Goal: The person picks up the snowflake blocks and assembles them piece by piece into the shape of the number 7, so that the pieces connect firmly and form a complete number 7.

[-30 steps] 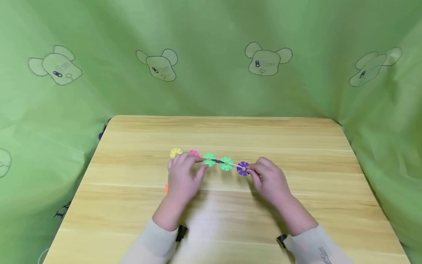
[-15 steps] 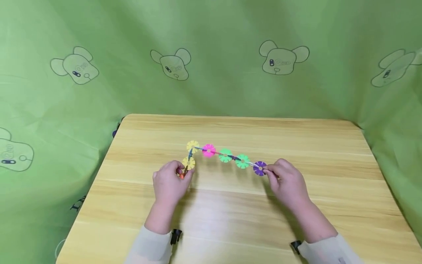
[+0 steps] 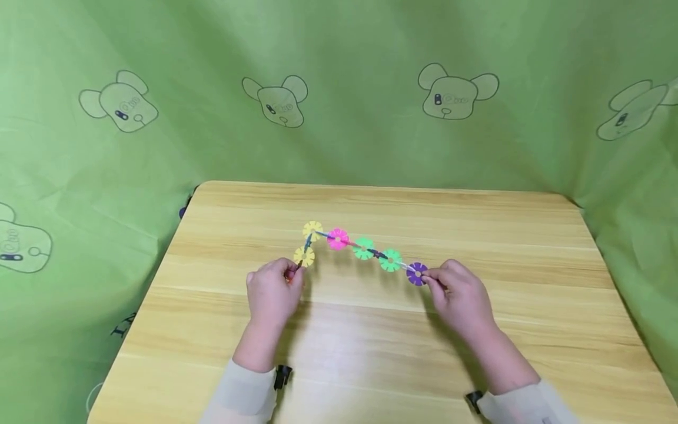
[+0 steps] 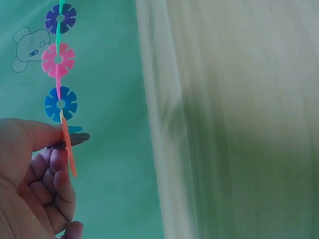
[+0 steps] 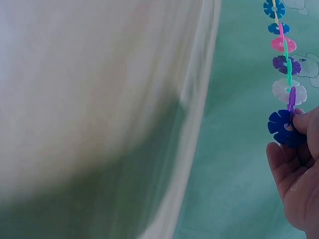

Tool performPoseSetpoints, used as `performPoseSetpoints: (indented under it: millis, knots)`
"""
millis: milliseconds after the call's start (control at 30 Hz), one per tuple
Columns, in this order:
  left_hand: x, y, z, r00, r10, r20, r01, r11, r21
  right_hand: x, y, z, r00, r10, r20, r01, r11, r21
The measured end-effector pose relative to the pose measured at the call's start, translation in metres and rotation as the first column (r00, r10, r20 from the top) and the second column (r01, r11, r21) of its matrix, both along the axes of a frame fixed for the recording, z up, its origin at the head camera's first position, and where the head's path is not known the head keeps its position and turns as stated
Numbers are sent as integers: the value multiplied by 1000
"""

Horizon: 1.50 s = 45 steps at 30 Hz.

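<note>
A chain of slotted plastic snowflake discs hangs between my hands above the table, bent near its left end. My left hand (image 3: 274,291) pinches that end, where an orange disc (image 4: 69,149) and a brown disc (image 4: 79,139) show in the left wrist view. Yellow discs (image 3: 304,257) stand just beyond these fingers, followed by a pink disc (image 3: 337,239) and green discs (image 3: 391,259). At the other end, my right hand (image 3: 463,297) pinches beside a purple disc (image 3: 415,274); the right wrist view shows a dark blue disc (image 5: 280,127) between thumb and fingers.
The wooden table (image 3: 360,365) lies under both hands. A green curtain (image 3: 349,135) printed with bear faces rises behind it and along its sides. Black clips (image 3: 283,377) sit at the sleeve cuffs.
My left hand has let go near the green disc and moved down the chain to its orange end, uncovering the yellow and pink discs. My right hand keeps its grip. The head view has shifted.
</note>
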State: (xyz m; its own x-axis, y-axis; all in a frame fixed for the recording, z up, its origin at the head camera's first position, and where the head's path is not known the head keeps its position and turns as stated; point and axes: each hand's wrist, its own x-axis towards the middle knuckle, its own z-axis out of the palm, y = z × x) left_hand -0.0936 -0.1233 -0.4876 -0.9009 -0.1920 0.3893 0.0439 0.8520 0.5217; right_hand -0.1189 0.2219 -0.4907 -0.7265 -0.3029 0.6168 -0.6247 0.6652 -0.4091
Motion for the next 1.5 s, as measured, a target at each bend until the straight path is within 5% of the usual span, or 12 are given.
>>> performPoseSetpoints:
  millis: [200,700,1067,1500]
  knots:
    - [-5,2,-1,999,-22,-40,22,1000,-4,11,-1,-6,999,-35,28,34,999,29]
    - [-18,8,1,997,-70,-16,70,997,-18,35,-4,-12,987,-89,132,72,989,126]
    - [-18,15,2,994,-104,31,102,992,68,33,-4,-16,999,-42,15,39,987,156]
    - [-21,19,1,992,-124,23,125,992,-14,39,-6,-12,999,-36,8,33,975,221]
